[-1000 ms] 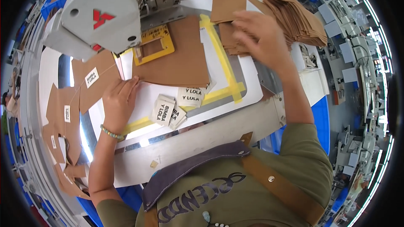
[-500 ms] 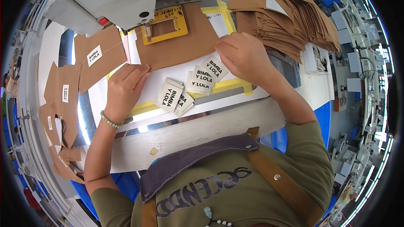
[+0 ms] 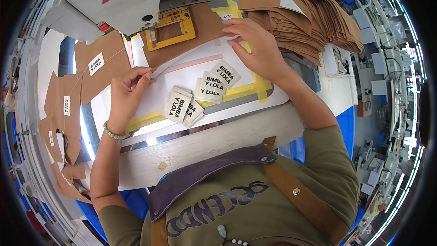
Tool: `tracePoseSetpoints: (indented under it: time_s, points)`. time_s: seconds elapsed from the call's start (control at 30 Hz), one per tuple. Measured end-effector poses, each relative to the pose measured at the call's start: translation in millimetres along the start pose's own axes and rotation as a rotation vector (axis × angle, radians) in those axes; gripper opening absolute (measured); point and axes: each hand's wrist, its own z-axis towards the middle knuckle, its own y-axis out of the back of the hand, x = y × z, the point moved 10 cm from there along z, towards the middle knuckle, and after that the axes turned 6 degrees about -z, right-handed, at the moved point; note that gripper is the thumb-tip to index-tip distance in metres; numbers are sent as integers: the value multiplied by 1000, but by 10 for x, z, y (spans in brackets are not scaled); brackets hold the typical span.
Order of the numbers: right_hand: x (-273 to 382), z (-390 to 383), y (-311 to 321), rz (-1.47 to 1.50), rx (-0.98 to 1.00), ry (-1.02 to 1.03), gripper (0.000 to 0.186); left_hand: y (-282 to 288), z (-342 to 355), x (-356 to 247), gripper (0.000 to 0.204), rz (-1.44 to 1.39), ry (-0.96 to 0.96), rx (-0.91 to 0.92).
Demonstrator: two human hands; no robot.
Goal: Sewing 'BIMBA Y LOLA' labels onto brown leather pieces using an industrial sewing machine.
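Under the yellow frame (image 3: 172,33) of the sewing machine (image 3: 109,0) lies a brown fabric-like panel (image 3: 203,23). My left hand (image 3: 127,92) pinches its near left corner between thumb and fingertips. At the panel's right end, my right hand (image 3: 256,49) has thumb and fingers apart; whether a fingertip touches the panel is unclear. The near edge of the panel runs slanted, with a pink strip (image 3: 193,64) showing on the white board in front of it. Small white printed labels lie in two loose groups, one left (image 3: 177,106) and one right (image 3: 213,84), between my forearms.
A tall stack of brown panels (image 3: 291,29) stands at the back right, beside a small white box (image 3: 337,61). On the left, more brown panels (image 3: 102,48) with white labels on them hang over the table edge. Yellow tape (image 3: 243,86) borders the white board.
The panel's near edge has shifted away from me, uncovering the pink strip. My right hand has moved up and left and its fingers have spread. My left hand still pinches the corner.
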Motion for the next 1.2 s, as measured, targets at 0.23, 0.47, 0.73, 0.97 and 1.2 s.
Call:
tracePoseSetpoints:
  time_s: [0.23,0.47,0.73,0.97,1.2]
  points:
    - [124,11,166,-184,-143,130,17,-9,72,64,23,-108,75,84]
    - [151,-14,177,-278,-121,300,11,-17,75,44,23,-129,68,73]
    - [-57,62,188,7,-28,83,8,-10,91,68,21,-129,74,73]
    - [-269,118,249,35,8,-24,8,-6,100,70,22,-165,24,59]
    - [-396,192,-125,788,292,-185,7,63,72,205,24,-149,166,23]
